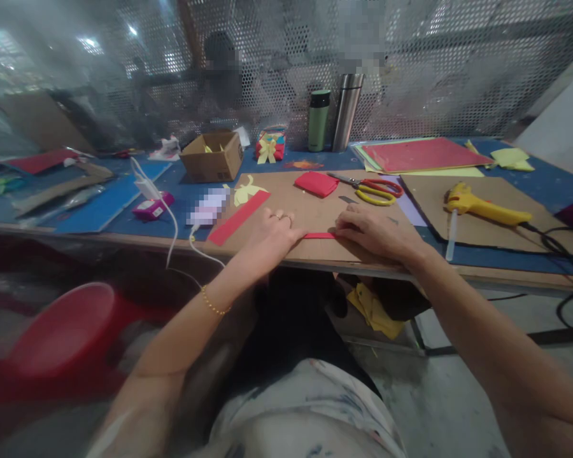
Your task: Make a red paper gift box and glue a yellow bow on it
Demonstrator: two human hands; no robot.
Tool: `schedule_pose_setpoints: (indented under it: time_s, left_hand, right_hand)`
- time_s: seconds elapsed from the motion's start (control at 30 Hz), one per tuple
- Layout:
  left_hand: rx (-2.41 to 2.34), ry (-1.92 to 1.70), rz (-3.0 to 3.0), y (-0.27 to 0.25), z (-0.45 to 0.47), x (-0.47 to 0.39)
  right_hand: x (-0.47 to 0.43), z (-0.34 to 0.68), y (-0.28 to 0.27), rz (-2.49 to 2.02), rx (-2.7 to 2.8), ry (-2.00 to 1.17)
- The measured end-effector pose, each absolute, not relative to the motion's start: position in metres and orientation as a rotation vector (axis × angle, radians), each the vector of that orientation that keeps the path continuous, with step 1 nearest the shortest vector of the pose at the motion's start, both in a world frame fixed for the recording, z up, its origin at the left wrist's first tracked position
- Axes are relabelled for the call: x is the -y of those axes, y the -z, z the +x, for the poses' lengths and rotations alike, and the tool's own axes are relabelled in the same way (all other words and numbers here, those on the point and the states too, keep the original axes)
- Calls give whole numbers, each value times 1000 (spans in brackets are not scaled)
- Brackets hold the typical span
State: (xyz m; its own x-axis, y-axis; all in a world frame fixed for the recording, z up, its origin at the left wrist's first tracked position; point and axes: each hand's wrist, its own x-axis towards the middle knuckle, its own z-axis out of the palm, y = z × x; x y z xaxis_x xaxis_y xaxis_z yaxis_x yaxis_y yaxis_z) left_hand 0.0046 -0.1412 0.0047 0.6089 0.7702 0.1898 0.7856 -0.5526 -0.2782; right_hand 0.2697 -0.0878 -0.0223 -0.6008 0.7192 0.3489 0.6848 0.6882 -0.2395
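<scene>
A narrow red strip (319,235) lies on a brown cardboard sheet (310,251) near the table's front edge, its ends covered by my hands. My left hand (281,232) presses the strip's left end with its fingers closed. At the right end, my right hand (370,230) has its fingers bent down onto the strip. A wider red paper strip (240,217) lies slanted beside my left hand. Beyond the hands sit a folded red piece (316,184) and scissors (375,189) with red and yellow handles. A grey blade (347,200) shows just past my right fingers.
A yellow glue gun (487,207) with a black cord rests on cardboard at the right. Behind stand a green bottle (318,124), a steel flask (347,114) and a small carton (212,159). A white cable (174,222) hangs over the front edge at the left.
</scene>
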Motion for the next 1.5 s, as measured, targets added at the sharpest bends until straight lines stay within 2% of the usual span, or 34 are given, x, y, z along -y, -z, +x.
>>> schedule_pose_setpoints:
  time_s: [0.17,0.37,0.6,0.87,1.03,1.5]
  left_hand:
    - [1199,69,-2456,7,2,147]
    - [1138,18,-2453,11,-1,141]
    - [1115,-72,-2455,5,7,141]
    - [1153,-91,-2443,3,11,148]
    - [1161,-83,-2444,2,12,147]
    - [1247,-94,-2385,7,19,151]
  right_hand:
    - [86,279,33,-964,2470,-11]
    - [89,293,42,-983,2441,273]
    - [122,279,24,-1013,2602,578]
    - [164,226,54,-1032,2485,374]
    - [167,232,70,-1076,2424,311]
    - [165,224,69,-1115,2384,376]
